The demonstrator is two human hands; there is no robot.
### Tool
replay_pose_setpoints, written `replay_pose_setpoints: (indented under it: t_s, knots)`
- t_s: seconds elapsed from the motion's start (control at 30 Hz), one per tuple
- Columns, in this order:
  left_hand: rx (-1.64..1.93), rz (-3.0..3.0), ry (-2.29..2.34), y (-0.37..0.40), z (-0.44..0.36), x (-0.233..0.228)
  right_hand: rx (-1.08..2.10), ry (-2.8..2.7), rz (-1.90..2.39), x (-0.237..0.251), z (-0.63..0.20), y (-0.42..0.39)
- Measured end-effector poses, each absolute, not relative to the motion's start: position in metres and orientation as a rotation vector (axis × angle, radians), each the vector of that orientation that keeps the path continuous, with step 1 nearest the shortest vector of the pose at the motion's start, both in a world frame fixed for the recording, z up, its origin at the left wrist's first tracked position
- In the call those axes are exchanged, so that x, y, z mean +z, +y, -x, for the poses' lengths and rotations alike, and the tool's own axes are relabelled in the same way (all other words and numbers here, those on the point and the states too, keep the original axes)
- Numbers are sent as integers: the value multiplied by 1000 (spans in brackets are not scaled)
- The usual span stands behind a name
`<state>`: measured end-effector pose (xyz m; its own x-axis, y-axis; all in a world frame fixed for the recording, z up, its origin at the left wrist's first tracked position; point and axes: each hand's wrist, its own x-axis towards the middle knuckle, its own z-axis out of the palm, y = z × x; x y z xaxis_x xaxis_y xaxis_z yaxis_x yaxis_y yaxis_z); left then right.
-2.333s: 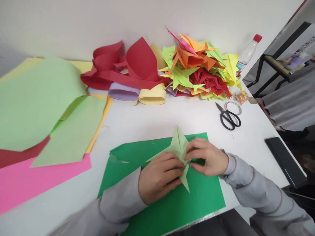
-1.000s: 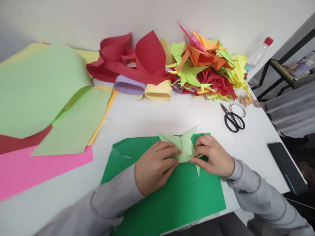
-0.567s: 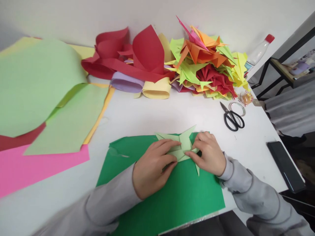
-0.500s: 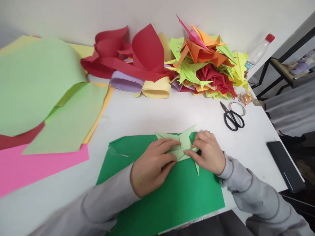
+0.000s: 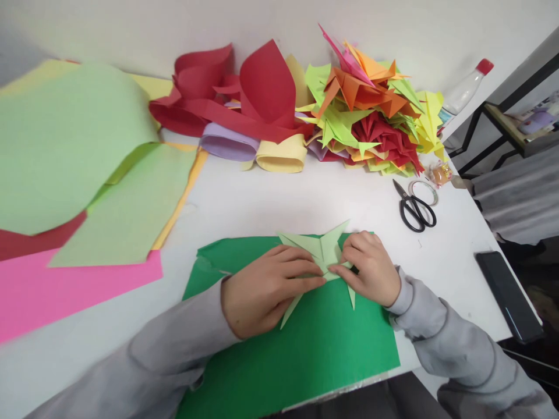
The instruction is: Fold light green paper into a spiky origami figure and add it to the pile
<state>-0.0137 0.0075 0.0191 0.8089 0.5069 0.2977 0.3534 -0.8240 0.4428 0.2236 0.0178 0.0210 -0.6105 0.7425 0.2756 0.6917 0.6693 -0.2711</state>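
Note:
A light green folded paper with several pointed flaps lies on a dark green sheet in front of me. My left hand rests across its left part, the fingers stretched out and their tips on the middle folds. One pointed flap sticks out below that hand, and the left thumb is mostly hidden. On the other side, my right hand pinches the paper's right edge between thumb and curled fingers. Another point hangs below the right hand, and two more show at the top.
Black-handled scissors and a tape roll lie at the right, with a phone on the table edge. Folded coloured papers, a bottle and curled red paper stand behind. Large light green sheets cover the left.
My left hand has moved from pinching the paper's left side to lying over its middle folds. A flap now shows below it. My right hand stays nearly in place.

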Motion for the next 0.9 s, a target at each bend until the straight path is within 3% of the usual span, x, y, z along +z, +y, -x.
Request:
replay_pose_setpoints:
  t_s: [0.9]
  knots:
    - [567,-2840,775,1,3,12,83,-2566,1194,18,-226,23]
